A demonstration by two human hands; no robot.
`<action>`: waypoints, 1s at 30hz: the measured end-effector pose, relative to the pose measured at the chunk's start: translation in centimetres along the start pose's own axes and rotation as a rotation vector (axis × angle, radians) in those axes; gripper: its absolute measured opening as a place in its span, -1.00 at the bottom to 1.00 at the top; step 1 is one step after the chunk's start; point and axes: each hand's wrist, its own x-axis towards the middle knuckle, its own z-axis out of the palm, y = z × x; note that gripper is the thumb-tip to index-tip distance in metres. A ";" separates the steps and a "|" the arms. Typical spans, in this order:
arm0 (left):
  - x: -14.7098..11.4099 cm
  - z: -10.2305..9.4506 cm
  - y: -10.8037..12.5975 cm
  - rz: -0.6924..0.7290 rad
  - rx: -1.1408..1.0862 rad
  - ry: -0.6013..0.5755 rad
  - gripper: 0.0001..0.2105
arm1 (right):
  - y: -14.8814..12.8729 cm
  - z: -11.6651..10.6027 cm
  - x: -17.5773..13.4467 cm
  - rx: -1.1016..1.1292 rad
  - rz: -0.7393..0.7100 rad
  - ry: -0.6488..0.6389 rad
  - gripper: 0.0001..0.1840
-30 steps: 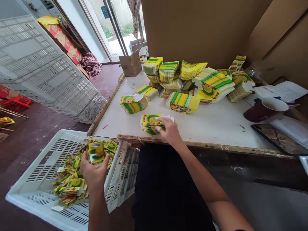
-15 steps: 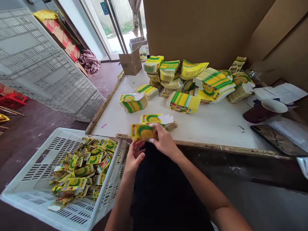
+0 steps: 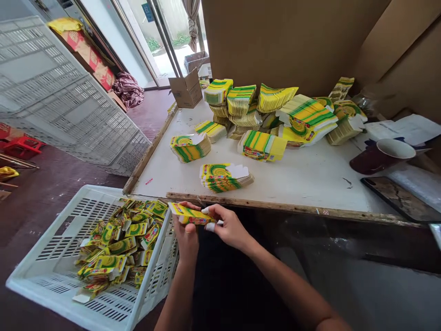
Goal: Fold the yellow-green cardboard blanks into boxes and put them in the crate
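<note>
Between my two hands is a small yellow and green carton (image 3: 191, 215), opened out into a box shape and held over my lap, just short of the table edge. My left hand (image 3: 187, 236) grips its left part, thumb in front and fingers behind. At its right end, my right hand (image 3: 227, 225) pinches it with thumb and forefinger, which wear white finger covers. A fanned stack of flat cartons (image 3: 225, 177) lies on the table right beyond my hands. To the left, a white plastic crate (image 3: 146, 271) holds a heap of folded cartons (image 3: 117, 248).
More flat carton stacks (image 3: 262, 145) stand across the white table (image 3: 303, 174), piled at the back. On the right are a dark red cup (image 3: 379, 158), a phone (image 3: 399, 197) and papers. Tall stacked white crates (image 3: 69, 92) lean at left; a cardboard box (image 3: 186, 89) sits behind.
The carton has come down from above the front stack towards my lap and now shows its box shape. My left hand has closed on it; my right hand moved down with it.
</note>
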 end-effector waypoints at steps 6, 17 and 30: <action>-0.1 -2.1 -0.4 -0.145 -0.027 -0.075 -0.50 | -0.2 -3.6 -0.2 -0.271 -0.230 0.113 -0.86; 0.4 -2.5 2.7 -0.084 0.385 -0.554 -0.39 | -1.3 -3.1 -1.6 -0.644 -0.636 0.082 -0.73; -1.8 -0.3 0.1 0.304 0.495 -0.327 -0.33 | 1.2 -0.7 -0.2 0.407 0.001 0.324 0.10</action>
